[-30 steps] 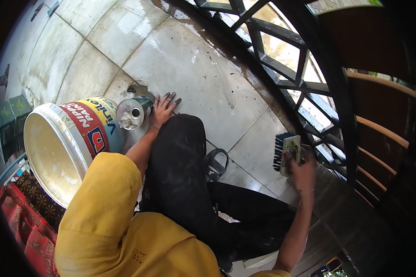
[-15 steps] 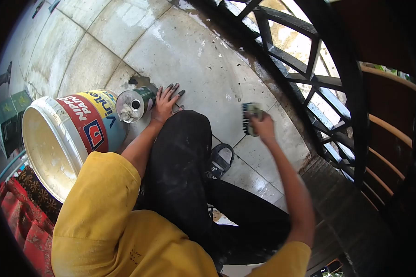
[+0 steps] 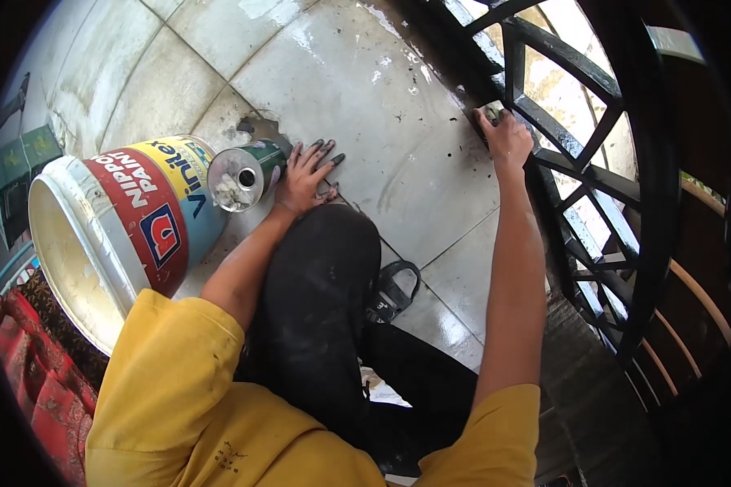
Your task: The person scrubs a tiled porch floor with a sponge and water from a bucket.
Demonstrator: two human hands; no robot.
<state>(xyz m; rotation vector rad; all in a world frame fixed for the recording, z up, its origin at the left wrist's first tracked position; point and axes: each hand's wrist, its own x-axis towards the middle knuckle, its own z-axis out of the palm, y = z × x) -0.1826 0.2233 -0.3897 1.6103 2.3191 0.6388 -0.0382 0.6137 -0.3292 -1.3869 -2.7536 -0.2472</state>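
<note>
Right hand [image 3: 508, 142]: closed around a pale-topped scrub brush [image 3: 493, 109], arm reaching well out.
Brush: at the edge of the grimy pale tiled floor [image 3: 398, 105], right beside the black metal lattice [image 3: 577, 73]; most of it is behind the fingers, and I can't see its bristles from here.
Left hand [image 3: 304, 178]: open, holding nothing, palm down on the tiles with fingers spread and dark-stained tips.
Green metal can [image 3: 244, 174]: just beside the left hand, round hole in its top; I can't tell whether they touch.
Paint bucket [image 3: 142, 219]: large, with red, yellow and blue label, beyond the can, its open mouth turned away from it.
Black slipper [image 3: 396, 292]: on the tiles by the person's knee.
Red patterned cloth [image 3: 41, 381]: near the bucket's mouth.
</note>
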